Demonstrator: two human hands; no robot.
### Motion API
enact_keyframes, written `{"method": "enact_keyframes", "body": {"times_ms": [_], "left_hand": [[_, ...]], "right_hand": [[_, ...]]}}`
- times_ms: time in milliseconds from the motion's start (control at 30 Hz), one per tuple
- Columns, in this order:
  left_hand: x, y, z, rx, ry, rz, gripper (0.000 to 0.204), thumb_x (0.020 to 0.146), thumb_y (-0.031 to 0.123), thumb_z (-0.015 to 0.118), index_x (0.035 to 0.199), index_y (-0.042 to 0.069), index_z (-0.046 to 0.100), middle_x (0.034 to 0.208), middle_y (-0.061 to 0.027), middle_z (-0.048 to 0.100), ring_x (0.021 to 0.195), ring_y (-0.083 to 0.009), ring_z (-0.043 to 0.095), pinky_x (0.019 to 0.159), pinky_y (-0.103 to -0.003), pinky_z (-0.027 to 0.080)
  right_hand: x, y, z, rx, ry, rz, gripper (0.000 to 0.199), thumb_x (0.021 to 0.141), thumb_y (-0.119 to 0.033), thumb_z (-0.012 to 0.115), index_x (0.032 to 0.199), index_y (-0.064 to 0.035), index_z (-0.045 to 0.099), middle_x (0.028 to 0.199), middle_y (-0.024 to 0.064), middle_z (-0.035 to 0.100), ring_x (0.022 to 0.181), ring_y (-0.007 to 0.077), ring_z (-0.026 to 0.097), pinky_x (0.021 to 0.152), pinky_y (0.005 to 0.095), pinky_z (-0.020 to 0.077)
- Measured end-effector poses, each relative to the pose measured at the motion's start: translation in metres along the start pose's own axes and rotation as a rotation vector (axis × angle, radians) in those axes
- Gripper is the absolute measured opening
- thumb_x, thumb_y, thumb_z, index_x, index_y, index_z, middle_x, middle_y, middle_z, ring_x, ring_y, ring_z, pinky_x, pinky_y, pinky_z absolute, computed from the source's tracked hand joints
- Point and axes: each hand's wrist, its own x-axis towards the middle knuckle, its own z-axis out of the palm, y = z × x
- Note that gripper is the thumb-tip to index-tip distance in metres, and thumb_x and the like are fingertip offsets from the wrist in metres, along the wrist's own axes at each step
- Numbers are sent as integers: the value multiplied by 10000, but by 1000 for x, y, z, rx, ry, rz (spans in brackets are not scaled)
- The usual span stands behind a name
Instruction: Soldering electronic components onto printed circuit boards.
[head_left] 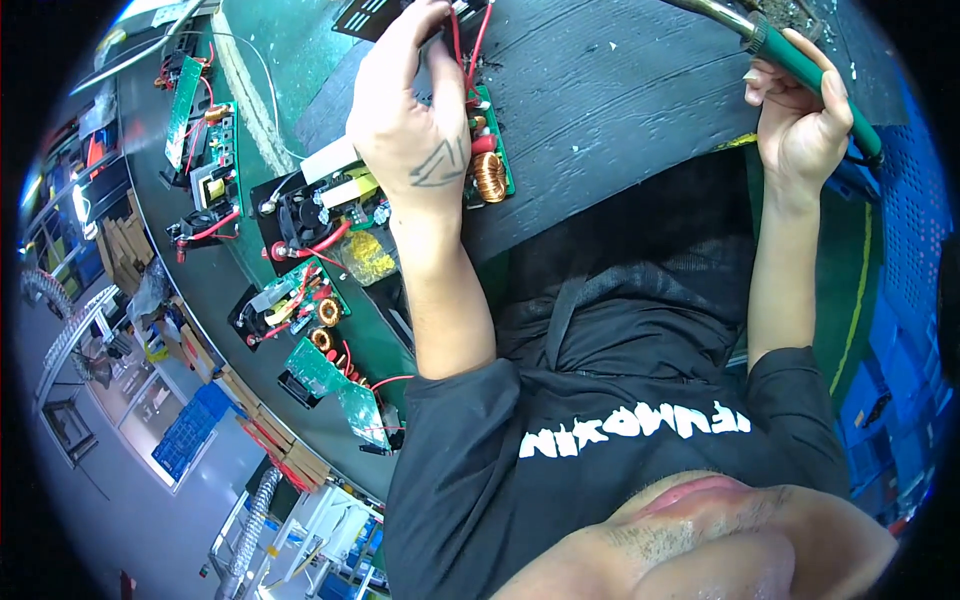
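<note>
My left hand (pixel 420 120) reaches to the top edge of the view, its finger and thumb closed at a black slotted panel (pixel 365 18). Red wires (pixel 478 48) run down beside the fingertips. Partly under this hand lies a green circuit board (pixel 508 175) with a copper-wound coil (pixel 489 177). On the right, my right hand (pixel 800 135) grips the green handle of a soldering iron (pixel 800 65). The iron's metal shaft points up and left; its tip is outside the view.
A dark, scuffed mat (pixel 590 130) covers the near work surface. To the left stand several circuit board assemblies with fans, coils and red leads, among them a fan unit (pixel 298 218) and a board with two coils (pixel 328 312). Blue crates (pixel 915 330) are at the right.
</note>
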Motion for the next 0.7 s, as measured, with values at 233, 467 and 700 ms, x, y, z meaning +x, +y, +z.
{"method": "enact_keyframes", "body": {"times_ms": [233, 467, 700], "left_hand": [[5, -9, -13, 231, 88, 88, 378, 732, 98, 715, 1073, 16, 574, 948, -83, 645, 804, -152, 624, 741, -263, 487], [36, -65, -45, 244, -249, -202, 322, 774, 173, 688, 1016, -9, 579, 887, -111, 647, 663, -129, 603, 600, -221, 458], [53, -73, -39, -370, -403, -322, 223, 801, 136, 663, 955, -13, 601, 796, -70, 656, 687, -132, 640, 589, -226, 470]], "right_hand": [[1, -1, -2, -23, -31, -35, 486, 867, -331, 406, 1105, 62, 565, 826, 187, 650, 669, 219, 621, 588, 294, 486], [2, 7, 8, -58, 3, -39, 493, 876, -347, 390, 1095, 55, 574, 818, 178, 653, 676, 207, 626, 605, 289, 496], [-4, -8, 32, -96, 94, -95, 453, 881, -348, 425, 1048, 49, 565, 746, 143, 635, 600, 190, 614, 525, 267, 490]]}}
